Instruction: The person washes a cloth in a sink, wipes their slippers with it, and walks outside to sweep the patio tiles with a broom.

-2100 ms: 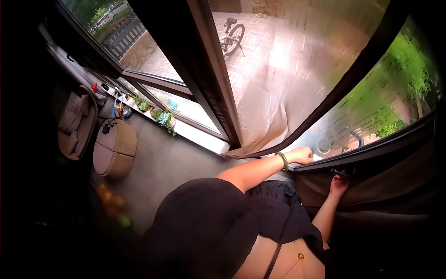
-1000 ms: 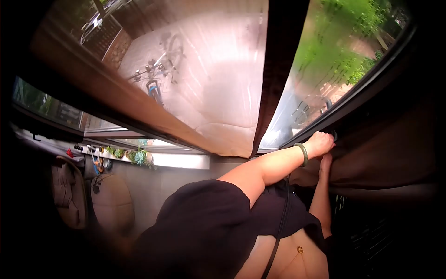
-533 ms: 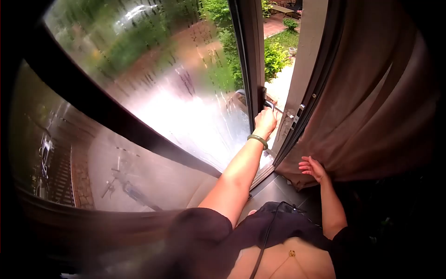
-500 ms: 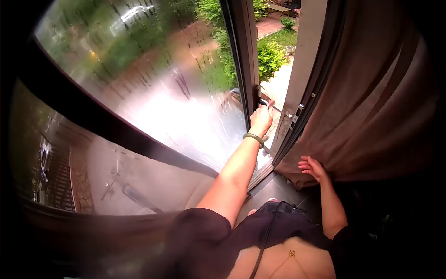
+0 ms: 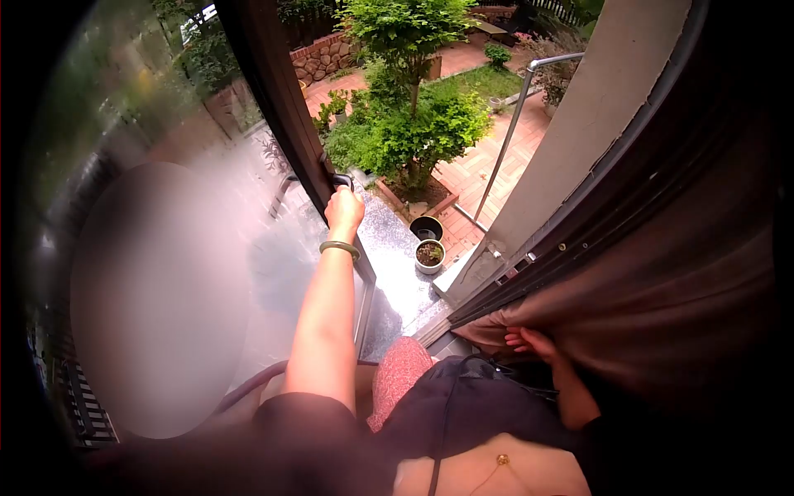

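In the head view, the door (image 5: 285, 99) stands open onto the yard, its dark upright edge slanting from the top of the view down and rightward. The door handle (image 5: 343, 178) sits midway along that edge and juts toward the opening; its full length is hidden by the left hand (image 5: 344, 213), whose fingers are wrapped around it. The right hand (image 5: 536, 342) holds nothing, fingers loosely spread and pointing leftward beside the curtain (image 5: 637, 318); contact is unclear.
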Demonstrator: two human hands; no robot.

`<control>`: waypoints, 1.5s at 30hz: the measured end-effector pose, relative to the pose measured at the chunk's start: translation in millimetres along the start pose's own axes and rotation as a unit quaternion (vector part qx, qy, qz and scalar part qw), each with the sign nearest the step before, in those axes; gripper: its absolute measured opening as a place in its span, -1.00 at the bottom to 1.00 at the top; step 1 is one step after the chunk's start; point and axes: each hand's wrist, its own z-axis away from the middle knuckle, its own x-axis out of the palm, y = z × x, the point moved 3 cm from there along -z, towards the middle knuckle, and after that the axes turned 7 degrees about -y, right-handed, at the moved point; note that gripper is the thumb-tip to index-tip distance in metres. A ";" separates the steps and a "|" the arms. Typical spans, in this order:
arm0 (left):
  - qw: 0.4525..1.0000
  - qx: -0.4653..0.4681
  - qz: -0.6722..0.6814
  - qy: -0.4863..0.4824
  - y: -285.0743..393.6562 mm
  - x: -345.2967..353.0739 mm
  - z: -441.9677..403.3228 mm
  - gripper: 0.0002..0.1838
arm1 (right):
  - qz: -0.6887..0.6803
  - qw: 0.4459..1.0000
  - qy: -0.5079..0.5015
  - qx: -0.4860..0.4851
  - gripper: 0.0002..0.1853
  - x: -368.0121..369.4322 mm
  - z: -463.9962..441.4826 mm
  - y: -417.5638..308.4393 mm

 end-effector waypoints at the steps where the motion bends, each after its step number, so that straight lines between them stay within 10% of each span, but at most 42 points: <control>1: 1.000 -0.009 -0.010 0.012 -9.7 -3.8 -8.6 -0.70 | -0.002 1.000 -0.002 0.011 -0.45 -2.9 -0.9 -2.1; 9: 0.993 -0.088 -0.041 0.073 -88.0 -40.1 -69.2 -0.76 | 0.024 0.999 0.039 0.019 -0.51 -2.7 -15.1 -6.9; 19: 0.982 -0.137 -0.065 0.117 -217.8 -89.6 -124.3 -0.71 | -0.040 0.933 0.326 0.147 -0.52 24.5 -90.0 68.4; 29: 0.966 -0.196 -0.065 0.154 -322.2 -150.7 -137.7 -0.61 | 0.011 0.875 0.221 0.431 -0.50 107.8 -249.8 -24.3; 35: 0.944 -0.274 -0.061 0.172 -372.3 -178.9 -138.0 -0.59 | 0.114 0.947 0.230 0.190 -0.57 38.1 -412.4 -116.7; 45: 0.855 -0.432 -0.202 0.206 -435.3 -208.9 -137.8 -0.53 | 0.402 0.893 -0.148 -0.140 -0.66 229.2 -723.3 -436.6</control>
